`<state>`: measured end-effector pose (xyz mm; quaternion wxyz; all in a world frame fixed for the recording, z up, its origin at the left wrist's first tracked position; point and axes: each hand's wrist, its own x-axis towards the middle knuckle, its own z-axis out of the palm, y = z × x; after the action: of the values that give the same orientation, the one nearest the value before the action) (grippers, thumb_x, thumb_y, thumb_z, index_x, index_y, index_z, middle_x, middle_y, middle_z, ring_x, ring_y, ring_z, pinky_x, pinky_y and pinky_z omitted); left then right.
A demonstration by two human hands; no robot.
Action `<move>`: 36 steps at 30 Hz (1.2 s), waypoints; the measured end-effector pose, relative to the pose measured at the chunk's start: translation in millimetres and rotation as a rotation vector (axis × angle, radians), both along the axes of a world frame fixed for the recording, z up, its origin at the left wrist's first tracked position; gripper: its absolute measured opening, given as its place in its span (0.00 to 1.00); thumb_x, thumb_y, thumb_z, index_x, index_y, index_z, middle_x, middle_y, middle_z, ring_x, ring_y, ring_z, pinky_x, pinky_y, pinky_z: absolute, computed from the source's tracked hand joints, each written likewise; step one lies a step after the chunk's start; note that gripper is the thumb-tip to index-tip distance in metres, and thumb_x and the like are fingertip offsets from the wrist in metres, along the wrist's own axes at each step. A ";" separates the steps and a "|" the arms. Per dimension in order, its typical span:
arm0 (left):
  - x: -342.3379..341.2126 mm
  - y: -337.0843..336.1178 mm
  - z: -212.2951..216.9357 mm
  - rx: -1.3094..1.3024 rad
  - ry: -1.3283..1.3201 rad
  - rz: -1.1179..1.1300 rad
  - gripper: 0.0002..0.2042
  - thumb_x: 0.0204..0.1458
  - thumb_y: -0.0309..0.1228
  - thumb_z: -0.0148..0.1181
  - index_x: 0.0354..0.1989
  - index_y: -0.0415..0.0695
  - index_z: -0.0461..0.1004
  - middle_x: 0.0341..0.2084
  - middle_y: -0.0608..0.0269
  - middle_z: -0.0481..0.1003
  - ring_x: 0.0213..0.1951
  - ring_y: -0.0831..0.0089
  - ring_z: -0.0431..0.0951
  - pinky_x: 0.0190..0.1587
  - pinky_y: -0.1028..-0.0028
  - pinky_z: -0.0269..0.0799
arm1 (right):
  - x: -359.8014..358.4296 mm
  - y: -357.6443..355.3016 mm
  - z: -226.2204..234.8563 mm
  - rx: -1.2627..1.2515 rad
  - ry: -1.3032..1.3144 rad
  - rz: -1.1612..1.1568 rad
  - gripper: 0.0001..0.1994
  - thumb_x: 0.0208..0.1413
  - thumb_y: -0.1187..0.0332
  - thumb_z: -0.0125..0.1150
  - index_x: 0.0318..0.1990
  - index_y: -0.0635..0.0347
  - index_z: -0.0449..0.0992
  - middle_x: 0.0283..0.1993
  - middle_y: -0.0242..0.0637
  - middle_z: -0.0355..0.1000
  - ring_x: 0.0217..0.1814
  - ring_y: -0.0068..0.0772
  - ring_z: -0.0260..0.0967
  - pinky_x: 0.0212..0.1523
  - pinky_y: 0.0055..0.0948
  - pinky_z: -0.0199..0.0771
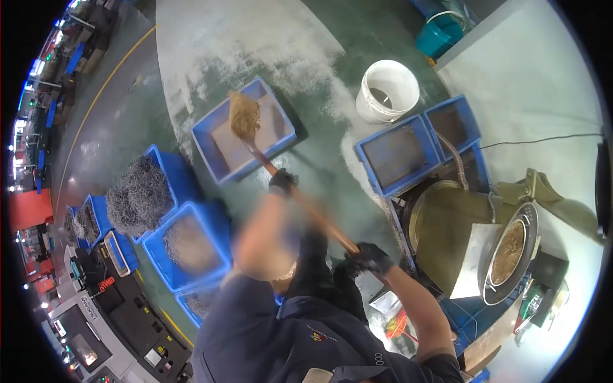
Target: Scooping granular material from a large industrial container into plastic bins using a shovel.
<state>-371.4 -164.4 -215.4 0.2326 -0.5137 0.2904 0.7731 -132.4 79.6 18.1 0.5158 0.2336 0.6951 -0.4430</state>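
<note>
A long-handled shovel (319,222) with a wooden shaft slants across the middle of the head view. My left hand (283,182), in a black glove, is wrapped around the shaft nearer the blade. Lower down and to the right, my gloved right hand (371,258) grips the other end. Tan grainy material (244,115) heaps on the blade and hides most of it. This load is over a blue bin (236,173) on the floor, whose bottom is covered by a paler, sand-like layer. Whether the blade touches that layer, I cannot tell.
At left, blue bins (185,175) hold tangled metal shavings (137,198); another nearby contains tan grains (191,242). A white bucket (370,105) stands at far right, beside shallow blue trays (396,156). A round machine (447,223) sits close on my right.
</note>
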 end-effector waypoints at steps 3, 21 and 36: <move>-1.5 -21.5 -6.0 -0.067 0.091 -0.052 0.10 0.50 0.33 0.56 0.23 0.45 0.64 0.15 0.60 0.66 0.20 0.58 0.70 0.29 0.61 0.74 | -74.8 -54.6 -19.1 0.192 0.117 0.256 0.24 0.49 0.50 0.58 0.46 0.60 0.73 0.44 0.52 0.74 0.48 0.51 0.72 0.46 0.42 0.71; 109.7 87.8 -23.9 -0.063 0.140 -0.414 0.11 0.56 0.35 0.46 0.22 0.49 0.64 0.13 0.63 0.64 0.14 0.64 0.68 0.18 0.64 0.68 | 24.0 -38.3 -12.8 0.178 0.140 -0.126 0.15 0.48 0.59 0.61 0.37 0.63 0.73 0.28 0.44 0.74 0.29 0.40 0.75 0.32 0.38 0.72; 215.7 140.0 55.7 0.138 -0.105 -0.442 0.10 0.57 0.34 0.48 0.24 0.49 0.64 0.15 0.62 0.65 0.17 0.62 0.70 0.22 0.61 0.71 | 146.3 3.3 46.1 0.265 0.135 -0.021 0.18 0.49 0.58 0.59 0.42 0.61 0.70 0.27 0.44 0.75 0.23 0.37 0.74 0.23 0.36 0.72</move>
<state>-155.7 -24.5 -159.8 0.4457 -0.4600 0.3299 0.6935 13.9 83.0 64.2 0.4279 0.2766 0.7780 -0.3676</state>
